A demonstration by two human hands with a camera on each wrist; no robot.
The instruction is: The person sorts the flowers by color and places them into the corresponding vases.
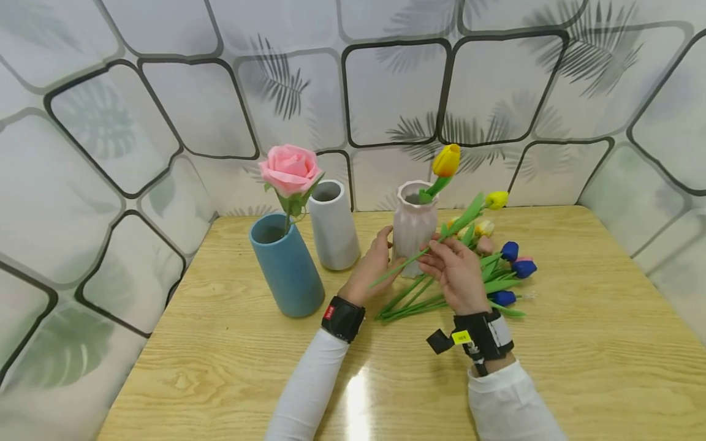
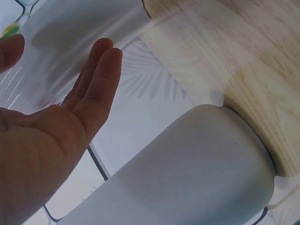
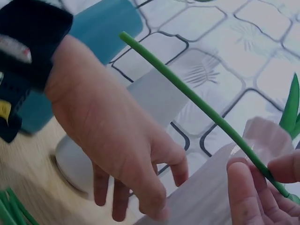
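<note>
My right hand [image 1: 458, 278] pinches the green stem of a yellow tulip [image 1: 496, 199] between thumb and fingers. The stem slants down to the left across the front of a pale pink ribbed vase [image 1: 415, 229], its bare end [image 3: 124, 36] showing in the right wrist view. At the vase's left side is my left hand [image 1: 372, 269], fingers extended and holding nothing, the thumb apart from them in the left wrist view. An orange-yellow tulip [image 1: 445, 161] stands in this vase, leaning right over the rim.
A blue vase [image 1: 287, 269] with a pink rose [image 1: 290, 169] stands at the left. Behind it is a white vase [image 1: 333, 229]. Several loose tulips lie bunched on the wooden table [image 1: 220, 367], including a blue tulip [image 1: 524, 268]. Patterned cloth [image 1: 397, 92] rises behind the table.
</note>
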